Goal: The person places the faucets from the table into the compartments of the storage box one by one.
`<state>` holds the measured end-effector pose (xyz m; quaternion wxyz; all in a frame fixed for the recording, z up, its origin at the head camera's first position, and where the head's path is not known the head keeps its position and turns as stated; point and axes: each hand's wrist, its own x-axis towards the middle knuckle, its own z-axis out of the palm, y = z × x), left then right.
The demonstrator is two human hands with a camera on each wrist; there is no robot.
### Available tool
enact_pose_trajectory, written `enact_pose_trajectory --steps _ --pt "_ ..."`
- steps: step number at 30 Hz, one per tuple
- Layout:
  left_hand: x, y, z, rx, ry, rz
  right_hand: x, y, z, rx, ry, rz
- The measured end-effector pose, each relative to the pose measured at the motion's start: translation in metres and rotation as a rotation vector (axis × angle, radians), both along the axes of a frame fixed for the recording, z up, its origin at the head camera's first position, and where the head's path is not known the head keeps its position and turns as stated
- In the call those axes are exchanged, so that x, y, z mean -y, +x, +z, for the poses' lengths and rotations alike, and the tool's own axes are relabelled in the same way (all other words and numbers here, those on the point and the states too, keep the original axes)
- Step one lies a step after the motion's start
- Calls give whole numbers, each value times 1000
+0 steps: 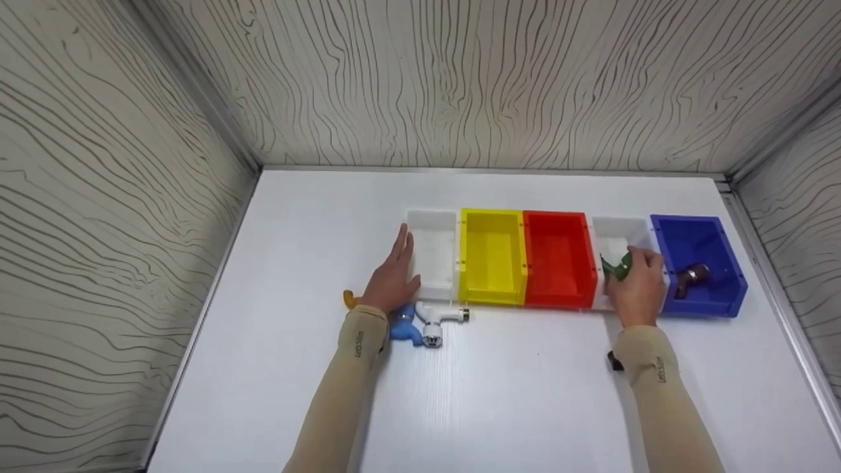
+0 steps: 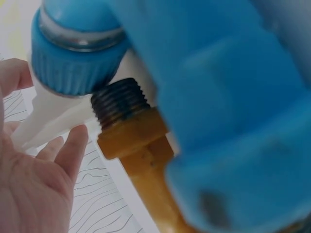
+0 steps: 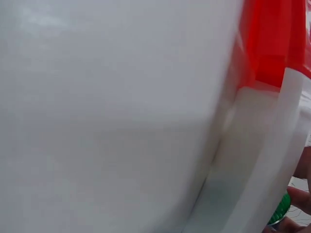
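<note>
My left hand point(image 1: 392, 279) rests along the left side of the end white bin point(image 1: 433, 253), fingers extended and thumb by its front corner. Close to that wrist lie a blue tap point(image 1: 405, 327), a white tap point(image 1: 431, 320) and an orange tap point(image 1: 349, 299), partly hidden by the arm. In the left wrist view the blue tap point(image 2: 233, 111) and the threaded orange tap point(image 2: 141, 141) loom large. Over the second white bin point(image 1: 617, 228), my right hand point(image 1: 636, 289) grips a green tap point(image 1: 617, 267); only a bit of green point(image 3: 281, 209) shows in the right wrist view.
Between the white bins stand a yellow bin point(image 1: 491, 253) and a red bin point(image 1: 560, 259), joined in one row. At the right end, a blue bin point(image 1: 719, 289) holds a brown tap point(image 1: 693, 277). Patterned walls point(image 1: 420, 85) border the white table point(image 1: 499, 394).
</note>
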<state>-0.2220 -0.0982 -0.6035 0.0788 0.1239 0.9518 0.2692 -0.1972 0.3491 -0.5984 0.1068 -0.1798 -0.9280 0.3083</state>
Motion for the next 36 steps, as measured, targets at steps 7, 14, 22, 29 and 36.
enact_pose_trajectory --steps 7,14,22,29,36 --pt "-2 -2 0 13 14 -13 -5 1 0 -19 68 45" --pt "1 -2 -1 20 8 -4 -1 0 -1 -4 157 107" --pt "1 -2 -1 2 -5 -14 -5 2 1 9 242 184" --pt "1 -2 2 13 13 -3 -5 2 3 43 199 195" --pt "1 -2 2 -17 27 -14 -6 -2 2 99 161 213"
